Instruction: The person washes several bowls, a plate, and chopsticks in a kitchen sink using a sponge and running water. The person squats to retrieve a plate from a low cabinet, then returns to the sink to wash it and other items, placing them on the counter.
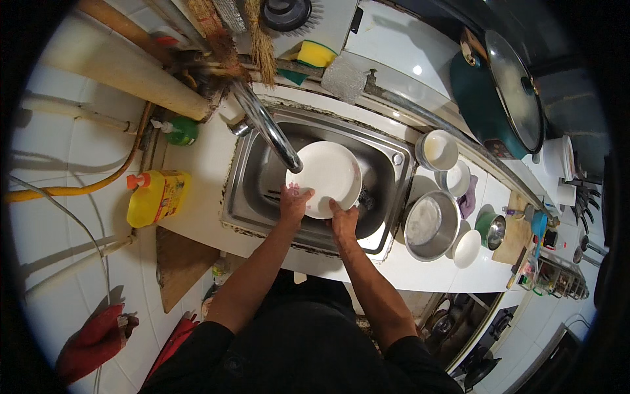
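Observation:
Both my hands grip the near rim of a white plate [330,172] with a pink flower pattern, held over the stainless steel sink [256,182]. My left hand [295,203] is at its left edge, thumb on the upper face. From the right, my right hand [343,216] holds the rim, also with its thumb on top; the fingers beneath are mostly hidden. The chrome faucet [275,133] reaches over the plate's left part, and whether water runs from it I cannot tell. Dark thin items, perhaps chopsticks [272,196], lie in the basin left of my left hand.
Right of the sink stand a large metal bowl [445,236], stacked bowls [438,150], a white bowl [466,249] and a cutting board [512,229]. A yellow soap bottle [167,197] and a green pump bottle [182,131] stand left. A yellow sponge [316,53] lies behind.

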{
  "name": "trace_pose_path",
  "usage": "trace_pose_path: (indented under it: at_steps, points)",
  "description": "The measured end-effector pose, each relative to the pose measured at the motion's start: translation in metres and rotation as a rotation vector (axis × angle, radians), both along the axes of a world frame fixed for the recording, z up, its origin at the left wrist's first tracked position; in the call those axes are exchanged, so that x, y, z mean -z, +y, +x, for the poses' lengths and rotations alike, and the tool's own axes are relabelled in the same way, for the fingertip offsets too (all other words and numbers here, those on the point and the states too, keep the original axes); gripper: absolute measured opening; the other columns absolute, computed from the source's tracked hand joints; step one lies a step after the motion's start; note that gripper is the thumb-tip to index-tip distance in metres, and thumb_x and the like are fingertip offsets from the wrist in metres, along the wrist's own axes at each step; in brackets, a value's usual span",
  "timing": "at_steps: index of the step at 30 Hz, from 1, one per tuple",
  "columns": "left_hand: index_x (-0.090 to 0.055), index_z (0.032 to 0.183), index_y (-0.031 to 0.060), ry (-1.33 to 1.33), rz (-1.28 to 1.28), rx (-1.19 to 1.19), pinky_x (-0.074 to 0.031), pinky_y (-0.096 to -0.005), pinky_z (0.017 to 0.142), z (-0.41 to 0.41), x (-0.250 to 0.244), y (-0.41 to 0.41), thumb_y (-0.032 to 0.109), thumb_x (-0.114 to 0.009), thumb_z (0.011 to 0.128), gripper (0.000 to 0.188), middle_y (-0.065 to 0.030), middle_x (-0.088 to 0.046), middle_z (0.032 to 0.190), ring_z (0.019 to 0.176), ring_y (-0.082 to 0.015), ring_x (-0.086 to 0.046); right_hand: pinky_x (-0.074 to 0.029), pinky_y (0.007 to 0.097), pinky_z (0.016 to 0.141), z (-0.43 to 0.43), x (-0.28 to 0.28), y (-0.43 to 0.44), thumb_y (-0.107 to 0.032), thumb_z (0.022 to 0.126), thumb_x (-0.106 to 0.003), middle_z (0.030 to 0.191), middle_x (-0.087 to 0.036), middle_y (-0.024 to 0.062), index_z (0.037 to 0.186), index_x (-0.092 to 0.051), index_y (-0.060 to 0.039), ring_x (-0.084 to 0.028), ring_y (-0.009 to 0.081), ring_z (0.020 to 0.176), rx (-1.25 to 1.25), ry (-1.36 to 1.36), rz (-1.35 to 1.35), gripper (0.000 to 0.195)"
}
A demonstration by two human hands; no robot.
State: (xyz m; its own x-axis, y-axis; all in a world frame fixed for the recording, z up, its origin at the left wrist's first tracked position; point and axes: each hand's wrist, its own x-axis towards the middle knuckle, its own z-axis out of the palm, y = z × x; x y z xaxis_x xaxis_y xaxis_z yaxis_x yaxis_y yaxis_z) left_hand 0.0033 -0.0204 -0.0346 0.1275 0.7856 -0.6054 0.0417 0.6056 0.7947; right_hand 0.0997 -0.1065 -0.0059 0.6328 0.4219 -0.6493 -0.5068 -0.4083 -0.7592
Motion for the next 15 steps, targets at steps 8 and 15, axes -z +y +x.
trace_pose_path:
  at_steps: [8, 15]
  points:
    - [-0.061, 0.107, -0.0057, 0.553, 0.581, 0.087, -0.050, -0.0375, 0.064, -0.050, 0.015, 0.079, 0.054, -0.060, 0.091, 0.062, -0.0159, -0.066, 0.084, 0.066, -0.0255, -0.061, -0.042, 0.0282, 0.042, -0.005, -0.014, 0.010, -0.011, 0.087, -0.069, 0.077, -0.065, 0.0116, 0.100, -0.061, 0.0057, -0.058, 0.0174, 0.054, 0.008, 0.250, 0.155, 0.023]
    - [-0.060, 0.115, -0.0005, 0.920, 0.653, 0.295, -0.047, -0.0486, 0.080, -0.069, -0.052, 0.214, 0.043, -0.051, 0.094, 0.049, -0.0222, -0.068, 0.089, 0.087, -0.0430, -0.064, -0.040, 0.0282, 0.041, -0.008, 0.020, 0.009, -0.015, 0.087, -0.072, 0.076, -0.065, 0.0111, 0.099, -0.062, 0.0054, -0.057, 0.0182, 0.052, -0.042, 0.337, 0.163, 0.026]
